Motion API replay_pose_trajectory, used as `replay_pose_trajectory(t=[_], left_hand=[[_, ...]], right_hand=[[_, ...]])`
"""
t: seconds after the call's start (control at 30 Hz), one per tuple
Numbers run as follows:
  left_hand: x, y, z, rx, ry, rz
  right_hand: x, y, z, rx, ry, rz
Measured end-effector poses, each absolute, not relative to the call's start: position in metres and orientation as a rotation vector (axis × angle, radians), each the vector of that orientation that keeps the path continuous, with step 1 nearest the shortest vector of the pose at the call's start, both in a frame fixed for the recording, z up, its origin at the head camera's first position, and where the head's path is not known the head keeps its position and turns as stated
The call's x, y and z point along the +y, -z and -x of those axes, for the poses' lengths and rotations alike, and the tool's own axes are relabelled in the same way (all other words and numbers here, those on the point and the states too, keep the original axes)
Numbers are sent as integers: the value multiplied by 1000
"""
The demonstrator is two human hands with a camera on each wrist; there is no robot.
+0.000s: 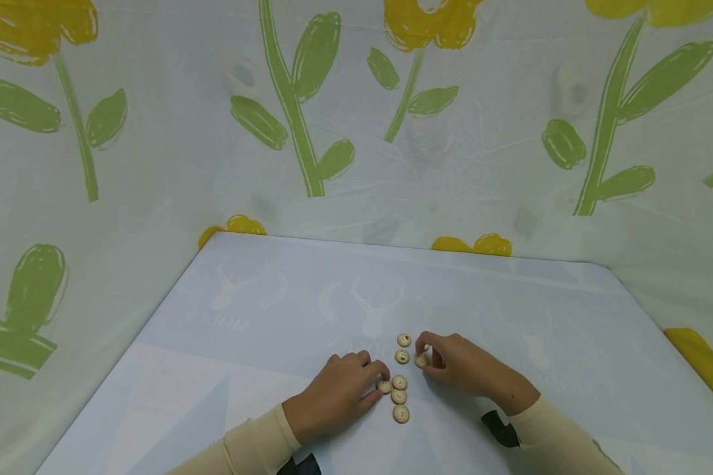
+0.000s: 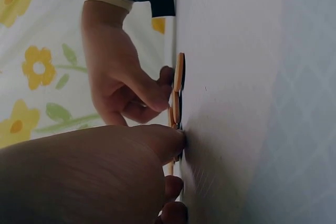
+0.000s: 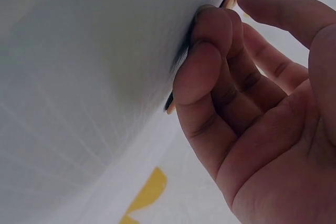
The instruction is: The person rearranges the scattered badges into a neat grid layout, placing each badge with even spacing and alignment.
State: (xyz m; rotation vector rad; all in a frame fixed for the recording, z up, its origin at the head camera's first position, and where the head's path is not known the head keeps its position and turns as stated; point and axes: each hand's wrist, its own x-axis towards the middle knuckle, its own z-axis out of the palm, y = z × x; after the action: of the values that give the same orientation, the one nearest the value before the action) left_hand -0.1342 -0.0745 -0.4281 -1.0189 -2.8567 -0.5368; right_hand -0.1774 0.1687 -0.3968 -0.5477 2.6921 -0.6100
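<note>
Several round, pale wooden discs with dark marks, much like buttons, lie on the table in a rough column. My left hand pinches the disc left of the column between thumb and index finger. It lies right beside the column disc. My right hand holds another disc at its thumb and index fingertips, just right of the column's upper part. In the right wrist view the fingers of the right hand are curled. The left hand covers part of the discs in the left wrist view.
Two discs, the far one and one just nearer, stand apart from the three below, the nearest being this disc. The pale table ends at a back edge before a flowered curtain. Dark straps show near both wrists.
</note>
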Motion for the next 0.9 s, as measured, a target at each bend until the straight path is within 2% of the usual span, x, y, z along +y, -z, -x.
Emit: replay_pose_trajectory(t=[0.9], left_hand=[[-75, 429, 136, -2853, 501, 1033]], right_hand=[[159, 394, 160, 2660, 621, 811]])
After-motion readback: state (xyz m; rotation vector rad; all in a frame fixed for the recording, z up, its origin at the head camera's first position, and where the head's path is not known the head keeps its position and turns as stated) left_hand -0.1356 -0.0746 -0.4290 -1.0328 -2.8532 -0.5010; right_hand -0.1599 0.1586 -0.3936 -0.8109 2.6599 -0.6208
